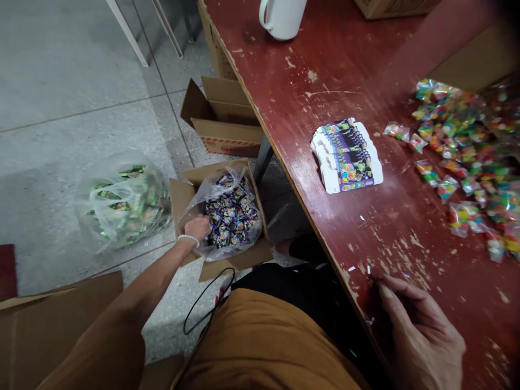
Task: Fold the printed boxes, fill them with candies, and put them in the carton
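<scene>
My left hand [197, 227] reaches down into an open carton [179, 203] on the floor, its fingers curled at the left edge of a heap of small dark purple packets [231, 214] in a clear plastic liner. Whether a packet is in those fingers is hidden. My right hand [422, 330] rests at the near edge of the red table [345, 70], thumb and forefinger drawn together; I cannot make out anything between them. Beyond it lies a fanned stack of flat printed cartons [349, 157], purple and white. Tiny white paper scraps [351, 268] lie near the right fingertips.
Clear packets of colourful candy [467, 146] spread over the table's right side, before a cardboard box [479, 57]. A white mug [284, 19] stands at the back. On the floor are a plastic bag of green packets [125, 203] and another open carton [227, 127].
</scene>
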A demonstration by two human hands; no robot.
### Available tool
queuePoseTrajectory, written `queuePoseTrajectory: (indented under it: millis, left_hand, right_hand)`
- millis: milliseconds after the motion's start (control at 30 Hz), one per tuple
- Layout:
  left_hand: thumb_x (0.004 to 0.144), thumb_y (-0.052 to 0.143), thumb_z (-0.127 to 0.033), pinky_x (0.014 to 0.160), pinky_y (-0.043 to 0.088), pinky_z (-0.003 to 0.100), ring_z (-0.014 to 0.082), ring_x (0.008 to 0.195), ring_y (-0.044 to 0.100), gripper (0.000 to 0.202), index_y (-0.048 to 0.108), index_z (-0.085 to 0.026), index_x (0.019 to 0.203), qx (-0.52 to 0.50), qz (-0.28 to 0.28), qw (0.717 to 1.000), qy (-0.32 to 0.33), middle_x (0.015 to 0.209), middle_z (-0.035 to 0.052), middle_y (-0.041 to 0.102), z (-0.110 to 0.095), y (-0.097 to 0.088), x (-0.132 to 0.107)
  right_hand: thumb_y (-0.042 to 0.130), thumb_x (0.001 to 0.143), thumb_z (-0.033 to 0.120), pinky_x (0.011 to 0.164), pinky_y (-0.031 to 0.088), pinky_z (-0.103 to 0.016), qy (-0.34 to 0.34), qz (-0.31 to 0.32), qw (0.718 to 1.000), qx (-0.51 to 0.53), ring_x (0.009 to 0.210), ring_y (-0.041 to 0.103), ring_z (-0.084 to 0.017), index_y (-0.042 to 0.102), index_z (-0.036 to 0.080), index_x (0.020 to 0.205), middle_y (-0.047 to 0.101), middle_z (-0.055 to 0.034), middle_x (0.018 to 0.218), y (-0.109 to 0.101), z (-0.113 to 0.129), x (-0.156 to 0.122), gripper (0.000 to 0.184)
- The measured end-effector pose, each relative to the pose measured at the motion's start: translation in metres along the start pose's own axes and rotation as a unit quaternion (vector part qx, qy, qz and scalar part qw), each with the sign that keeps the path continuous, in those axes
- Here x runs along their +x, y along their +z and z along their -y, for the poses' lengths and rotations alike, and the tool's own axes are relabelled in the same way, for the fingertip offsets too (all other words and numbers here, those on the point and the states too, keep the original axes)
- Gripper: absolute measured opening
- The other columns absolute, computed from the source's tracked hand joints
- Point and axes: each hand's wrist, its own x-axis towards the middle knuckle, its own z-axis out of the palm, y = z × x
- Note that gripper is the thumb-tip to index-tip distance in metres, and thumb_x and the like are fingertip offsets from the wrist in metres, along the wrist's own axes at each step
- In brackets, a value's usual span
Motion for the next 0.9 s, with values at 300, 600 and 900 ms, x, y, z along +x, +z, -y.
queuePoseTrajectory:
  millis: [300, 600, 900]
  left_hand:
    - [0.097, 0.047, -0.024, 0.103, 0.046, 0.042, 0.0244, 0.111, 0.062, 0.027, 0.068, -0.027, 0.115, -0.137, -0.273, 0.899, 0.314, 0.114, 0.0062, 0.069, -0.173, -0.117, -0.062]
    - [0.090, 0.059, -0.057, 0.083, 0.043, 0.047, 0.0373, 0.112, 0.050, 0.049, 0.066, -0.019, 0.119, 0.148, -0.288, 0.879, 0.349, 0.125, 0.0179, 0.058, -0.306, -0.215, -0.039]
    - [0.096, 0.051, -0.049, 0.081, 0.038, 0.042, 0.0352, 0.111, 0.049, 0.041, 0.064, -0.018, 0.119, 0.214, -0.288, 0.869, 0.342, 0.123, 0.0173, 0.059, -0.308, -0.215, -0.054]
  right_hand:
    - [0.070, 0.084, 0.049, 0.079, 0.057, -0.032, -0.064, 0.095, 0.992, 0.048, 0.087, 0.071, -0.023, 0.075, 0.023, 0.098, 0.077, -0.0060, 0.096, 0.004, -0.004, 0.017, 0.030]
    - [0.060, 0.089, 0.042, 0.077, 0.052, -0.033, -0.141, 0.149, 0.977, 0.061, 0.084, 0.069, -0.023, 0.073, 0.021, 0.094, 0.075, -0.0068, 0.091, 0.001, 0.003, 0.026, 0.025]
    - [0.056, 0.090, 0.028, 0.078, 0.050, -0.031, -0.234, 0.096, 0.965, 0.065, 0.084, 0.068, -0.021, 0.072, 0.021, 0.091, 0.074, -0.0052, 0.089, 0.006, 0.002, 0.026, 0.017]
